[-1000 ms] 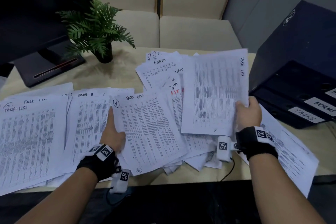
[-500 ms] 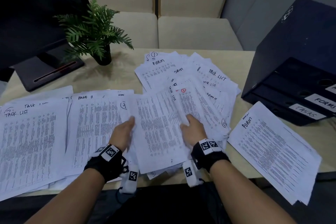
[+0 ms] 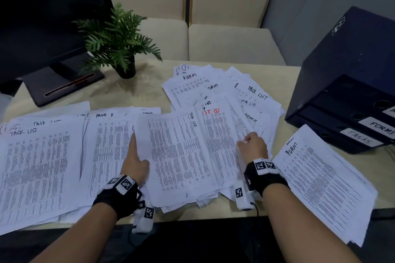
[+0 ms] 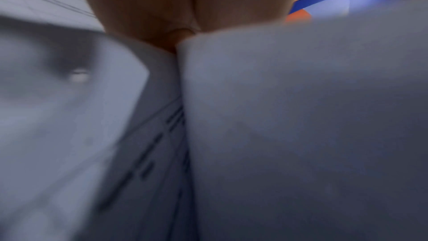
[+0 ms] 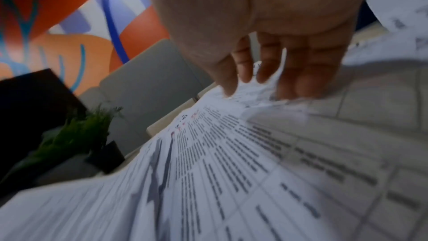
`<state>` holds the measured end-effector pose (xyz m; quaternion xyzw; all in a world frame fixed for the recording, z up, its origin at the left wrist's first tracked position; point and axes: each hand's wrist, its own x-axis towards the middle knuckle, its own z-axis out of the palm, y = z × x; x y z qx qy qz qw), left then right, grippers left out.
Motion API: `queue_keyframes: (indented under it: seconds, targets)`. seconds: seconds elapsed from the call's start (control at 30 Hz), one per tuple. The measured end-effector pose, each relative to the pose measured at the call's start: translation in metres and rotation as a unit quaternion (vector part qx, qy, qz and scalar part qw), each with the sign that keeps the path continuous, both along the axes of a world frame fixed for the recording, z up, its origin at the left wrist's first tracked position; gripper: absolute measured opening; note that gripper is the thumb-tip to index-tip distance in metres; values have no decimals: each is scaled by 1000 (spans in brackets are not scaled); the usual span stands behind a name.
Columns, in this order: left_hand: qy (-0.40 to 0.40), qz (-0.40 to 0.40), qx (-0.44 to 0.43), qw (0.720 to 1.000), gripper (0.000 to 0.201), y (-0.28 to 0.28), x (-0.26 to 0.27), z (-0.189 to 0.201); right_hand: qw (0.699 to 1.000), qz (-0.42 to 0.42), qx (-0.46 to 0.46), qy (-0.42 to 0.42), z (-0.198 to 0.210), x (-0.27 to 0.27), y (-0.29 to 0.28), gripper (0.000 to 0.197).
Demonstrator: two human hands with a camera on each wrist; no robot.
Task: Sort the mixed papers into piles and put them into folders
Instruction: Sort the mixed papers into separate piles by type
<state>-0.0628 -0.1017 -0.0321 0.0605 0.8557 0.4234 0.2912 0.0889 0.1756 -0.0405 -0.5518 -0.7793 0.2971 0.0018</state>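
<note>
left hand [image 3: 134, 164]: index finger straight along left edge of top TASK LIST sheet [image 3: 179, 156]; other fingers hidden under it; grip cannot be told | right hand [image 3: 253, 148]: palm down; bent fingertips press on fanned mixed pile [image 3: 245, 100]; nothing enclosed | mixed pile: mid-table [image 3: 132, 92], between task-list piles [image 3: 36, 166] and FORM pile [image 3: 320, 181]; folders [image 3: 346, 117] stacked far right

A pale beige wooden counter [image 3: 149, 92] carries white printed paper sheets [image 3: 40, 162] in overlapping piles from left to near right. Far left stand a small green potted fern [image 3: 119, 45] and a black monitor base [image 3: 62, 85]. Dark navy labelled folders [image 3: 346, 113] lie stacked on the right.
</note>
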Motion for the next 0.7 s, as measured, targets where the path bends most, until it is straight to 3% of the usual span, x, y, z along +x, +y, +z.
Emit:
queue_keyframes:
  seconds: [0.07,0.1,0.17,0.23,0.33,0.4,0.5,0.6,0.7]
  targets:
    - [8,-10,-23,1000,94,1,3,2,999,4,-30,-44,-2,-3,-11,55]
    - [16,-15,-20,1000,96,1,3,2,997,10,-38,-71,-4,-6,-18,61]
    - [20,-35,-6,999,93,1,0,-1,995,23,-49,-87,-6,-10,-26,45]
    - [13,-53,-11,998,81,0,-5,-2,997,16,-63,-34,3,-6,-24,27]
    - [10,-53,-20,998,61,-2,-13,-10,990,-80,-3,119,30,6,-6,35]
    - [6,-38,-18,999,57,-3,-15,-13,962,-136,34,233,49,14,6,40]
    - [-5,-12,-16,1000,57,-2,-14,-10,925,-151,-15,348,68,22,16,39]
    - [-13,7,-19,1000,57,3,-9,-5,921,-111,-40,371,81,23,8,28]
    - [-24,19,8,1000,40,7,-4,1,944,-49,-107,307,61,16,-8,24]
